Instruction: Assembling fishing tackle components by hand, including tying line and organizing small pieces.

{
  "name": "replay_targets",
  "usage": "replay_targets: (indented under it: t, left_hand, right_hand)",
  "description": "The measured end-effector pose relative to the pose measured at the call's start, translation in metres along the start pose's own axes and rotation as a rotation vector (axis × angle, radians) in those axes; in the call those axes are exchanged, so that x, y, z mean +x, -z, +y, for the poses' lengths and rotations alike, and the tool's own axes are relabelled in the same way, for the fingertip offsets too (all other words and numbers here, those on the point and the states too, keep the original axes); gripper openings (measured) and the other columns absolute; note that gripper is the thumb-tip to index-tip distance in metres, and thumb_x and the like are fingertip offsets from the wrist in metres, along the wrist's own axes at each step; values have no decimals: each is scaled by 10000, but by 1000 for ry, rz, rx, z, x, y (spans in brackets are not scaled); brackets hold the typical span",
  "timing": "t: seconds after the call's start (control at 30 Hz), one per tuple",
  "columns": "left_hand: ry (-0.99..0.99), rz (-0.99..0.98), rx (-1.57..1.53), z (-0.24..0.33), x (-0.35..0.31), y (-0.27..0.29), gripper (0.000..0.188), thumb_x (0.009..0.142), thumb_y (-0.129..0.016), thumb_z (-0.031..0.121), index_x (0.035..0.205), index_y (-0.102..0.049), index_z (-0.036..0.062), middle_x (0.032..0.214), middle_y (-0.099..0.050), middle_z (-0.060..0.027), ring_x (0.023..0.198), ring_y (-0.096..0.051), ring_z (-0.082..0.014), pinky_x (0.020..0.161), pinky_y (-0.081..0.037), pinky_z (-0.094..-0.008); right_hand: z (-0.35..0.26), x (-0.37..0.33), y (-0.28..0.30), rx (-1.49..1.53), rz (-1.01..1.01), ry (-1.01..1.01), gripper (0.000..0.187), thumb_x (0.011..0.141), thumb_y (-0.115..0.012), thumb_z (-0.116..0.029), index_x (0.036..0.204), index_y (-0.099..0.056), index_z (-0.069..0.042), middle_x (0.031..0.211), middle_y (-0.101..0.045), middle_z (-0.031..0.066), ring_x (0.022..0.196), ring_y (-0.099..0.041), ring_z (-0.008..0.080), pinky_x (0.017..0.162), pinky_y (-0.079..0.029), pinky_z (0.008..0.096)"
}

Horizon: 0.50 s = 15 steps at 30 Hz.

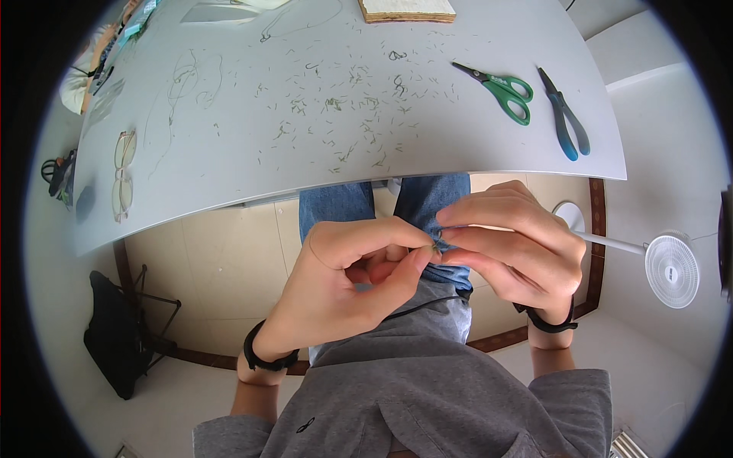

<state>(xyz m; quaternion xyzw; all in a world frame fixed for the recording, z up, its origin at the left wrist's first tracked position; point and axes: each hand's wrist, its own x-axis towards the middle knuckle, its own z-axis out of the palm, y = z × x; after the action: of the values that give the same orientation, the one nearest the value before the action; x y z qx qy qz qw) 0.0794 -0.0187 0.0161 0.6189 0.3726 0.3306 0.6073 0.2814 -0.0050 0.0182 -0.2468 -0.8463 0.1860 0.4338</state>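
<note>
Above my lap, just off the table's near edge, my left hand (359,267) pinches a tiny greenish knotted piece (436,247) between thumb and forefinger. Closing on it from the other side are the fingertips of my right hand (511,244), also in a pinch. Both hands nearly meet there, and the fingers cover most of the piece, so its kind is hard to make out. A thin line, perhaps thread, runs across the left hand near the thumb base. On the table beyond lie many short greenish clippings (366,99) and a few small dark loops (397,56).
Green-handled scissors (508,93) and blue-handled pliers (566,122) lie at the table's right. Glasses (124,175) and loose thread (183,80) are at the left. A wooden-edged block (408,11) sits at the back. Beyond are another person's arm (101,47), a fan (672,269) and a black folding chair (118,336).
</note>
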Motion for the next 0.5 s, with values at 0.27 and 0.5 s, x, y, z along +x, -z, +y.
replay_targets:
  t: [0.27, 0.5]
  left_hand:
    - [-189, 208, 205, 0, -2, -8, 109, 777, -626, -55, 855, -623, 21, 637, -539, 8, 465, -362, -22, 414, -280, -186]
    - [-212, 255, 249, -2, -3, -12, 127, 771, -637, -51, 866, -613, 29, 625, -527, -3, 468, -399, -40, 422, -320, -191]
  right_hand:
    - [-8, -8, -16, -68, 265, -194, 252, 582, -777, -40, 794, -662, 31, 865, -628, 135, 739, -606, 228, 606, -475, 293]
    - [-1, -9, -30, -85, 324, -90, 270, 550, -768, -4, 795, -661, 38, 847, -627, 128, 705, -596, 217, 590, -462, 291]
